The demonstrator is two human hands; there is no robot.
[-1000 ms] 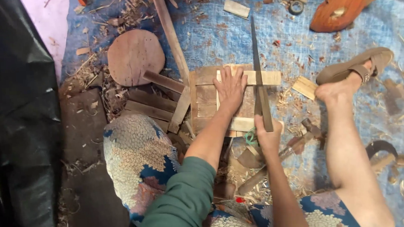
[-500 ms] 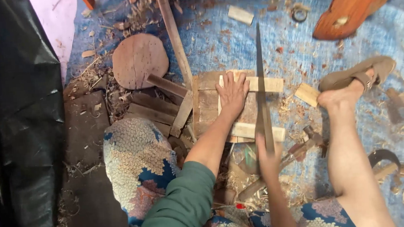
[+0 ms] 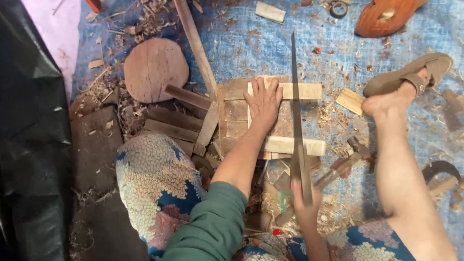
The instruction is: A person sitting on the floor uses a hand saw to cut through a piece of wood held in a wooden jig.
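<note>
My left hand [image 3: 263, 101] lies flat, fingers spread, on a small frame of wooden slats [image 3: 291, 143] resting on the ground. My right hand [image 3: 303, 201] grips the handle of a long narrow saw [image 3: 296, 106] whose blade runs away from me across the two pale cross slats, just right of my left hand. My bare leg stretches out at the right, its foot in a brown sandal [image 3: 409, 76].
A hammer [image 3: 350, 158] lies by the frame's near right corner. A round wooden disc [image 3: 155, 70], dark boards [image 3: 176, 120] and a long strip [image 3: 192, 37] sit at the left. Wood shavings cover the blue tarp [image 3: 248, 39]. A curved orange-brown wooden piece [image 3: 394, 3] is at top right.
The saw has slid back toward me along the slats, and my right hand has drawn closer to my body. My left hand stays pressed on the frame.
</note>
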